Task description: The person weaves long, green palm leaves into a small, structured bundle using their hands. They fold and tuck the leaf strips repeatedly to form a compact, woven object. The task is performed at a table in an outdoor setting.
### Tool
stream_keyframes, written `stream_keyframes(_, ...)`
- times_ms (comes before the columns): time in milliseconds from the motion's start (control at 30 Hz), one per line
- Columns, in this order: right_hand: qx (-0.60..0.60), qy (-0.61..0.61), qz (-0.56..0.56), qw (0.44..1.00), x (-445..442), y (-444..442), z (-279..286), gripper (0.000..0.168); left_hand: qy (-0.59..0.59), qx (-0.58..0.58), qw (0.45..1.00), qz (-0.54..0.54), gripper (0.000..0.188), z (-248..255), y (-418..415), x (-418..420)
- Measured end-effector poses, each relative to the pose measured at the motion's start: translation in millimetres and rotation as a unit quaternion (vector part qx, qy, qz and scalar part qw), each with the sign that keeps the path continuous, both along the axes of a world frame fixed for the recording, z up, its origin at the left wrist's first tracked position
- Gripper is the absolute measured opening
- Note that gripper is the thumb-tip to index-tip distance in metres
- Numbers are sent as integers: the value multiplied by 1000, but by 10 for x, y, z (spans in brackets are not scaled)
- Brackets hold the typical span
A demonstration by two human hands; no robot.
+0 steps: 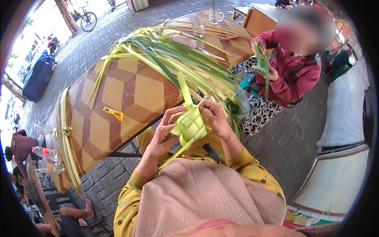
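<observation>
A woven palm-leaf pouch, shaped like a ketupat casing, is held up in front of my chest. My left hand grips its left side, fingers on the upper edge and thumb lower down. At the upper right corner, my right hand pinches the weave between thumb and fingers. One loose strip end rises from the top of the pouch. Another strip tail slants down to the left towards my lap. Just beyond my hands, a pile of green and yellow palm leaf strips lies across the table.
The patterned table bears a yellow utility knife, a tied strip bundle, a plastic bottle, a glass mug and a red-handled knife. At right, a seated person in a maroon jacket holds green woven leaf.
</observation>
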State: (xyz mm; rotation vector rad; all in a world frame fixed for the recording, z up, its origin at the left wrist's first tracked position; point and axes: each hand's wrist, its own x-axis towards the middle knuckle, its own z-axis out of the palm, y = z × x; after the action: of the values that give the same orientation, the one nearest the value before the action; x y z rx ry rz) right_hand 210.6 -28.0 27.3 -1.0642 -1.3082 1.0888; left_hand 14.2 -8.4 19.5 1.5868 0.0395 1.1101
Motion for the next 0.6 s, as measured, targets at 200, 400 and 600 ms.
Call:
stream_keyframes(200,28,-88,-93,991,-66,67,-21,11,77,51,995,28,28,66,47,-34)
stream_keyframes(400,-16,-34,44,998,-135,-1,27,26,-44,-104,989,97,28,0,99,-150)
stream_keyframes(600,51,-89,74,992,-75,-21,-94,22,-150,-191,966,85,29,-41,171,-339)
